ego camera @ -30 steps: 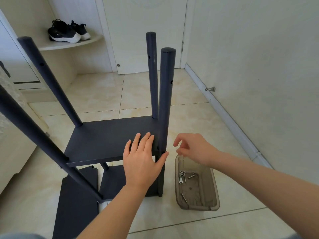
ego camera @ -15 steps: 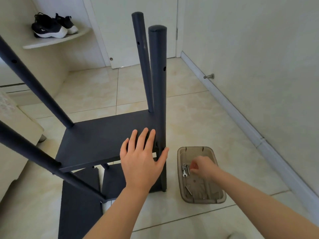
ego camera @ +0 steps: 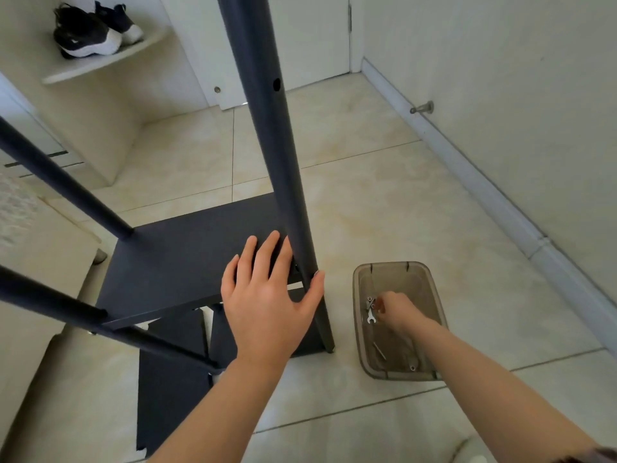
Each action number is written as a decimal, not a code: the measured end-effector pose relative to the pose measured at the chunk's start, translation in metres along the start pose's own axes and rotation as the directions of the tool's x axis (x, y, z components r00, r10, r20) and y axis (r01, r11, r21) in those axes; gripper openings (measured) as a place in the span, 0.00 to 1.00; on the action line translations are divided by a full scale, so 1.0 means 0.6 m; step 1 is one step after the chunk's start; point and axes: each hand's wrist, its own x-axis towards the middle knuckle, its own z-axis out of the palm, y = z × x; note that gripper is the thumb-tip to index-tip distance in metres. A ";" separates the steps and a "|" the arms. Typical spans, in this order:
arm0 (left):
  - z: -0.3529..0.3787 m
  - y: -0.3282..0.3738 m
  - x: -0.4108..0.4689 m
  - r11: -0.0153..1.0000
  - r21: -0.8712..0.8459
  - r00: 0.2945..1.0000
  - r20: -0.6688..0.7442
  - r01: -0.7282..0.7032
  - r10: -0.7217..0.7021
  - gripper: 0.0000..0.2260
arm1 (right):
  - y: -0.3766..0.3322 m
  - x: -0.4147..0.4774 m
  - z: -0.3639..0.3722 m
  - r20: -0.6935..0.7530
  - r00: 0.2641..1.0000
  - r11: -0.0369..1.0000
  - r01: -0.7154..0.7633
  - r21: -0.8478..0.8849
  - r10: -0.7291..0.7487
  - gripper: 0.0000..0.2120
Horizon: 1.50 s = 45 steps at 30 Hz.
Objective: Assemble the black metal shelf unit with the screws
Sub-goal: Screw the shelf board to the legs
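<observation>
The black shelf unit stands on the tiled floor, its upper panel (ego camera: 173, 259) fixed between dark round poles. My left hand (ego camera: 267, 302) lies flat on that panel's near right corner, thumb against the front right pole (ego camera: 283, 162). A brown see-through tray (ego camera: 390, 265) sits on the floor to the right, holding a small wrench (ego camera: 371, 318) and a few screws (ego camera: 413, 367). My right hand (ego camera: 397, 310) reaches into the tray, fingertips bunched down at the hardware beside the wrench. What they grip is hidden.
A loose black panel (ego camera: 167, 396) lies on the floor under the unit's left side. Two more poles (ego camera: 66, 185) slant up at the left. Pale furniture (ego camera: 30, 262) stands left, a wall with a door stop (ego camera: 422, 108) right, shoes (ego camera: 90, 31) on a corner shelf.
My right hand dropped from beside the front pole down into the tray. My head moved closer and lower. The left hand stayed flat on the panel.
</observation>
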 end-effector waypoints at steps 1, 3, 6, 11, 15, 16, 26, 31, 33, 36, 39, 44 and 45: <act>0.000 0.001 0.000 1.000 0.002 1.000 0.002 0.003 -0.003 0.24 | 0.000 0.008 0.006 0.015 1.000 1.000 -0.002 -0.005 0.002 0.07; 0.000 0.002 -0.001 1.000 0.012 1.000 0.005 0.009 -0.009 0.24 | -0.003 0.024 0.015 0.061 0.998 1.000 -0.003 -0.010 0.003 0.09; 0.002 0.002 -0.001 1.000 0.019 1.000 0.007 0.011 -0.012 0.24 | -0.002 0.046 0.022 0.101 0.995 1.000 -0.008 -0.013 0.009 0.12; 0.005 -0.002 -0.002 0.999 0.038 1.000 -0.001 -0.004 0.004 0.23 | 0.011 0.069 0.041 0.066 0.997 1.000 -0.028 -0.008 0.028 0.13; 0.006 -0.003 -0.003 0.999 0.047 1.000 0.004 -0.005 0.005 0.23 | 0.019 0.081 0.055 0.029 0.999 1.000 -0.031 0.002 0.031 0.10; 0.006 -0.003 -0.003 0.999 0.049 1.000 0.005 -0.005 0.005 0.23 | 0.020 0.083 0.057 0.013 1.000 1.000 -0.027 0.012 0.027 0.10; 0.001 0.001 -0.001 0.998 0.062 1.000 0.019 -0.003 0.002 0.27 | 0.038 0.079 0.074 -0.073 0.997 0.999 0.026 0.021 -0.025 0.11; 0.000 0.002 -0.001 0.998 0.063 1.000 0.026 -0.004 0.003 0.28 | 0.044 0.075 0.074 -0.071 0.997 0.999 0.037 0.009 -0.036 0.11; 0.001 0.002 -0.001 0.998 0.064 0.999 0.036 -0.002 0.000 0.27 | 0.045 0.075 0.074 -0.074 0.996 0.999 0.040 -0.012 -0.041 0.10; -0.001 0.002 -0.001 0.998 0.067 0.999 0.052 0.006 -0.010 0.27 | 0.045 0.076 0.073 -0.077 0.996 0.998 0.030 -0.061 -0.035 0.10; 0.000 0.002 0.000 0.997 0.073 0.998 0.064 0.013 -0.018 0.28 | 0.040 0.074 0.075 -0.075 0.997 0.995 0.027 -0.100 -0.035 0.12; 0.000 0.003 -0.001 0.998 0.063 0.998 0.066 0.014 -0.019 0.25 | 0.044 0.064 0.081 -0.077 0.995 0.987 0.052 -0.152 -0.064 0.16; -0.001 0.003 -0.001 0.998 0.056 0.997 0.069 0.019 -0.023 0.25 | 0.044 0.062 0.080 -0.073 0.995 0.987 0.054 -0.152 -0.065 0.16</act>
